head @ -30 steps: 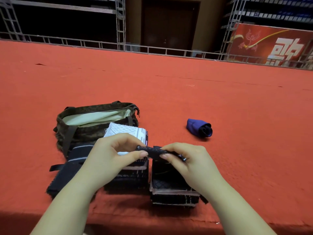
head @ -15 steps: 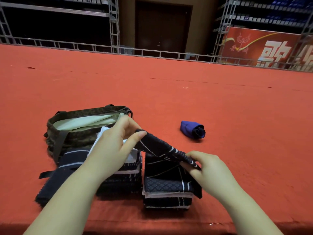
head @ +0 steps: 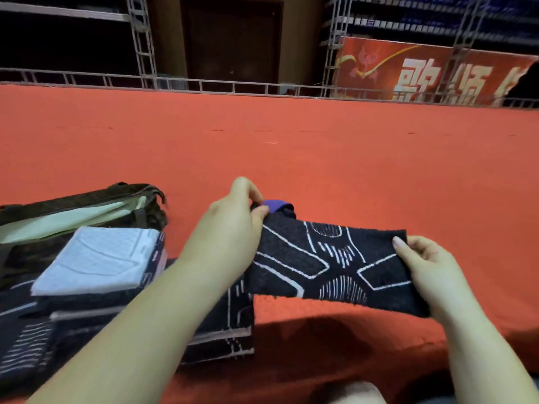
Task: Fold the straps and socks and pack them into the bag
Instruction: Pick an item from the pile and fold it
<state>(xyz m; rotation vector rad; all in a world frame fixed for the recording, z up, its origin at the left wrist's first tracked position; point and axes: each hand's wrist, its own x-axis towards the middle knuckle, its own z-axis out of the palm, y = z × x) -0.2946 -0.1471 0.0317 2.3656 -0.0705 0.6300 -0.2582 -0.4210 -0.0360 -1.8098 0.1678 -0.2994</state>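
Observation:
A black sock with white line pattern (head: 329,263) is stretched flat in the air between both hands, to the right of the piles. My left hand (head: 230,228) pinches its far left corner. My right hand (head: 423,266) grips its right end. The olive camouflage bag (head: 87,199) lies open at the left, its pale green lining showing. In front of it is a stack of folded black patterned socks (head: 230,330) with a light blue folded piece (head: 96,260) on top. A rolled purple sock (head: 277,206) peeks out behind my left hand's fingers.
Everything rests on a wide red carpeted surface (head: 320,158) whose front edge runs just below the stacks. A metal truss rail (head: 233,87) and a red banner (head: 431,71) stand far behind.
Both hands lifted the black sock off the right stack, carried it right and pulled it out flat. The camera moved closer and turned right.

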